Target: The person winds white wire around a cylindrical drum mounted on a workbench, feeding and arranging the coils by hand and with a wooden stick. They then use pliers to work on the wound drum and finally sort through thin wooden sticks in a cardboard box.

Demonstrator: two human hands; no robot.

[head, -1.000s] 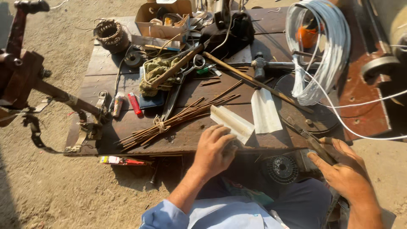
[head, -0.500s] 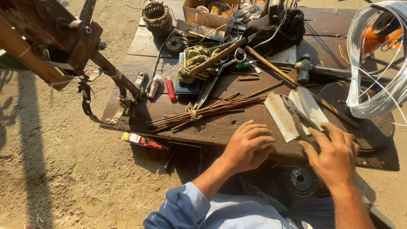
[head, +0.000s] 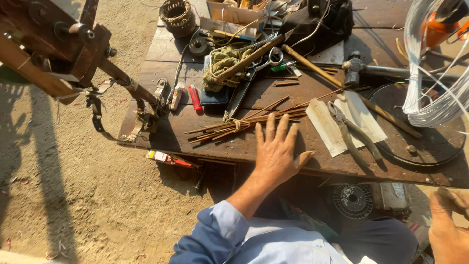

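The left hand (head: 276,149) lies flat, fingers spread, on the dark wooden workbench (head: 166,54), fingertips touching the tied bundle of thin brown sticks (head: 244,122) at its 11 o'clock. The right hand (head: 447,230) (half out of view) hangs off the bench at 4 o'clock; its grip cannot be told.

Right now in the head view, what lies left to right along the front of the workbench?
Red lighter → tied stick bundle → left hand, flat on the bench → pale paper strip → pliers → round black disc.
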